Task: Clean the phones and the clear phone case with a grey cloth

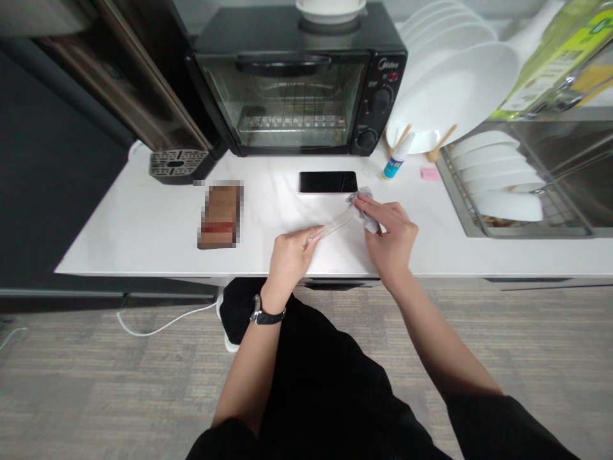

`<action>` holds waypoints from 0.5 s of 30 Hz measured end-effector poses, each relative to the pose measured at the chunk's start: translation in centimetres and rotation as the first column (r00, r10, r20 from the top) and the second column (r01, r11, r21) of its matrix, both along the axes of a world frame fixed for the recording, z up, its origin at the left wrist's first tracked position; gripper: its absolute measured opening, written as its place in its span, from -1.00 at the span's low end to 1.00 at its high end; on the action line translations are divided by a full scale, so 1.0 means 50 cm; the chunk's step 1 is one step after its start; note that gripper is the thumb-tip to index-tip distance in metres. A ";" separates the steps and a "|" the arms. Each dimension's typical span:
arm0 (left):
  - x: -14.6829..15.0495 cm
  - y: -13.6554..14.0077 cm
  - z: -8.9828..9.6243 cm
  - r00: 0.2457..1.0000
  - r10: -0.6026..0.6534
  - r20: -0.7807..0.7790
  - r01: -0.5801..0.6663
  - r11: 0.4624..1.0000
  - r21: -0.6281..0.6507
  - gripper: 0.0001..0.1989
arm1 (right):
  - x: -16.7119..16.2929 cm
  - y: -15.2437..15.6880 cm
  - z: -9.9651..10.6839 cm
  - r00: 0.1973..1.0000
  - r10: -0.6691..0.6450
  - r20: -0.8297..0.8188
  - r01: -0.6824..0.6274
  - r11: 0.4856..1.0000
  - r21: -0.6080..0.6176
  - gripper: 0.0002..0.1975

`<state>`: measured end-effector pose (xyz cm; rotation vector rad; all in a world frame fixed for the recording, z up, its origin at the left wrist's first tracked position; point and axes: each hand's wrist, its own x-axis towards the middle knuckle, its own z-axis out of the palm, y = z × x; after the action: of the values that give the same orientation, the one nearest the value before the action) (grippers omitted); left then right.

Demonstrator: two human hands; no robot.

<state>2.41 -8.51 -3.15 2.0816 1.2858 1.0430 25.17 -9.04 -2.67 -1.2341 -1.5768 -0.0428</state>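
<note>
Bare hands meet over a white countertop [268, 191], where a person's left hand [293, 255] grips the 8 o'clock end of what looks like a clear phone case [331, 229] and the right hand [391, 237] pinches a crumpled gray cloth [368, 222] against its 2 o'clock end. With the case as the dial's center, a black-screened smartphone [327, 182] lies apart from it at 12 o'clock, a small spray bottle [394, 165] stands between 1 and 2, and a brown, pixelated object [221, 214] lies at 9. Wiping appears under way rather than finished, with cloth and case touching in the hands. How much of the case is done cannot be told from this view, nor whether smudges are left. The smartphone lies free of both hands.
</note>
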 end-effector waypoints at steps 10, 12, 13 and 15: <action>0.003 -0.002 0.009 1.000 -0.022 0.007 0.021 0.996 0.082 -0.77 | -0.080 -0.034 -0.005 0.982 0.168 -0.086 -0.168 0.986 0.007 -0.44; 0.001 0.002 0.006 0.999 0.006 -0.050 0.000 0.994 0.113 -0.68 | -0.103 -0.041 -0.010 0.973 0.208 -0.104 -0.209 0.978 0.000 -0.53; -0.001 0.005 0.003 0.997 0.022 -0.080 -0.012 0.992 0.129 -0.64 | -0.113 -0.046 -0.014 0.966 0.233 -0.112 -0.236 0.972 -0.017 -0.56; -0.005 0.011 -0.003 0.991 0.041 -0.126 -0.020 0.987 0.162 -0.62 | -0.128 -0.055 -0.020 0.949 0.293 -0.120 -0.302 0.951 -0.067 -0.53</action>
<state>2.18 -7.96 -3.32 2.2893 1.3392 1.0719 18.75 -11.81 -3.69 -1.0316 -1.6669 0.2834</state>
